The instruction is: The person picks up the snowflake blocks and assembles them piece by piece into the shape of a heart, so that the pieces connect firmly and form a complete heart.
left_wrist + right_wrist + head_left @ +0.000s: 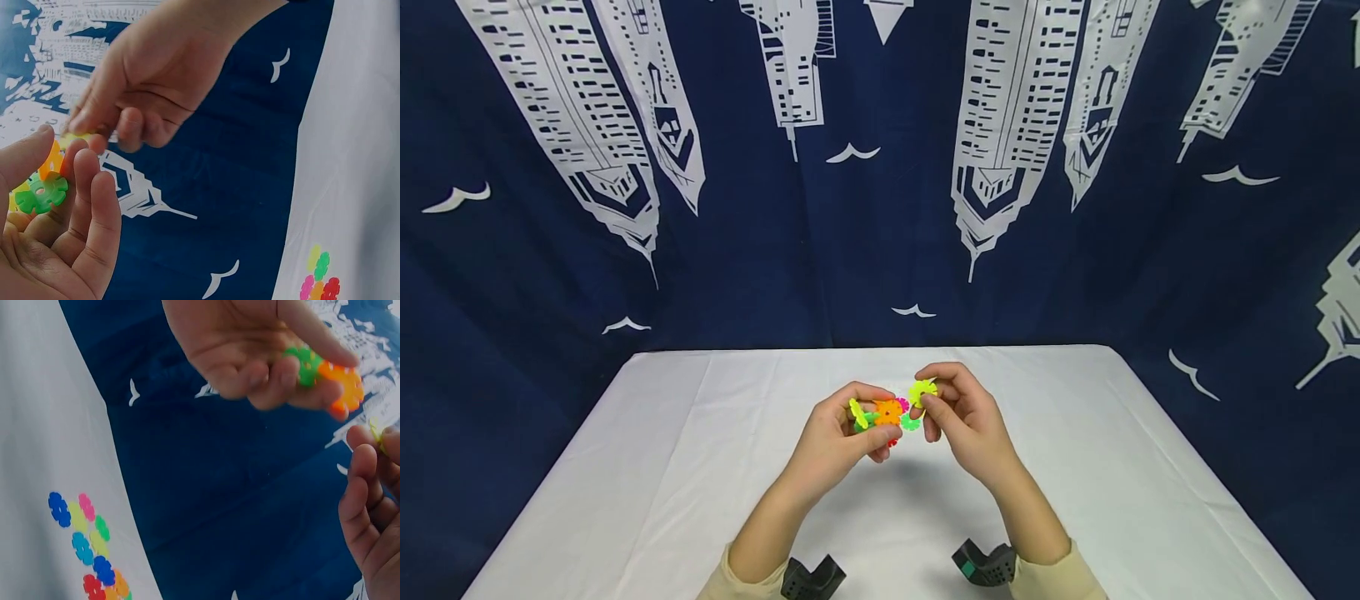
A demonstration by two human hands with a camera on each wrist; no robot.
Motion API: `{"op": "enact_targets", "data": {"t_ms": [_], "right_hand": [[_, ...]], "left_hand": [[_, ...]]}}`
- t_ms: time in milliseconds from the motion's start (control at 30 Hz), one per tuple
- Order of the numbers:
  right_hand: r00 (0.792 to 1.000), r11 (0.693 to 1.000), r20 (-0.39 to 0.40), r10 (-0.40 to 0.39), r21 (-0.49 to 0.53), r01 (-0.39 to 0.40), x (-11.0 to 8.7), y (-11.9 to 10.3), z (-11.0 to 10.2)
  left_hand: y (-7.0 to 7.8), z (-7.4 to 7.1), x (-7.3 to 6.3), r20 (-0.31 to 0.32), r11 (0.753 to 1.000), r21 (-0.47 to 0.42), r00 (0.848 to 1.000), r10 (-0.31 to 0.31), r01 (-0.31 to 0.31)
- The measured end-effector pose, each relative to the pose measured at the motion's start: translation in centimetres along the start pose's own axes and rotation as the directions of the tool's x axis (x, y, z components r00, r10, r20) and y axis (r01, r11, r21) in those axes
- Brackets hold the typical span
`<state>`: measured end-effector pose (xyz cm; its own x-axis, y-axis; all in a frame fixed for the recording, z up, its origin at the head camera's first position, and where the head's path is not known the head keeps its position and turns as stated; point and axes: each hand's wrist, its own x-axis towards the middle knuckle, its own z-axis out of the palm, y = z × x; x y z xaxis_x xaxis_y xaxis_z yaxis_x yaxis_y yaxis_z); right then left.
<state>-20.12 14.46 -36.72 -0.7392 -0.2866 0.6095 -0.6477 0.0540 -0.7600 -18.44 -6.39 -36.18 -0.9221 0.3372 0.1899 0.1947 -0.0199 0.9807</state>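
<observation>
My left hand holds a small cluster of joined plastic snowflake discs between thumb and fingers. An orange disc faces up at its right side, a yellow disc stands on edge at its left, and a green disc joins them, partly hidden in the head view. To the right of the cluster, my right hand pinches another yellow disc between thumb and fingers. In the right wrist view that disc is seen edge-on, a small gap away from the orange one.
Loose discs lie on the white table beyond the hands, among them a pink disc and a green disc. Both wrist views show several more, such as a blue disc and a red disc. A dark blue printed curtain hangs behind.
</observation>
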Motion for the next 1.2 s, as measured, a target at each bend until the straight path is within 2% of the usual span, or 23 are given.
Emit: {"op": "enact_targets", "data": {"t_ms": [200, 333, 500, 767, 1033, 1200], "right_hand": [[0.994, 0.992, 0.056, -0.092, -0.087, 0.096, 0.0, -0.7, 0.6], [0.992, 0.985, 0.050, -0.114, -0.124, 0.120, 0.1, -1.1, 0.6], [0.990, 0.988, 0.026, -0.136, -0.069, 0.137, -0.1, -1.5, 1.1], [0.968, 0.969, -0.017, -0.249, 0.003, 0.249, -0.1, -1.8, 1.8], [0.969, 0.969, 0.018, -0.245, -0.016, 0.246, -0.3, -2.1, 1.8], [0.986, 0.975, 0.050, -0.161, -0.147, 0.167, -0.4, -2.1, 1.3]], "left_hand": [[0.4, 0.0, -0.3, -0.010, 1.000, 0.000, 1.000, 0.020, -0.020], [0.9, 0.2, -0.4, 0.000, 0.999, -0.006, 0.999, 0.032, -0.032], [1.2, 0.5, -0.7, 0.006, 0.999, -0.045, 1.000, 0.028, -0.027], [1.6, 0.6, -0.9, 0.001, 0.991, -0.128, 0.999, 0.040, -0.040], [1.4, 0.5, -1.0, 0.041, 0.984, -0.178, 0.999, -0.005, 0.012], [1.1, 0.6, -1.1, 0.057, 0.988, -0.155, 0.998, -0.012, 0.021]]}}
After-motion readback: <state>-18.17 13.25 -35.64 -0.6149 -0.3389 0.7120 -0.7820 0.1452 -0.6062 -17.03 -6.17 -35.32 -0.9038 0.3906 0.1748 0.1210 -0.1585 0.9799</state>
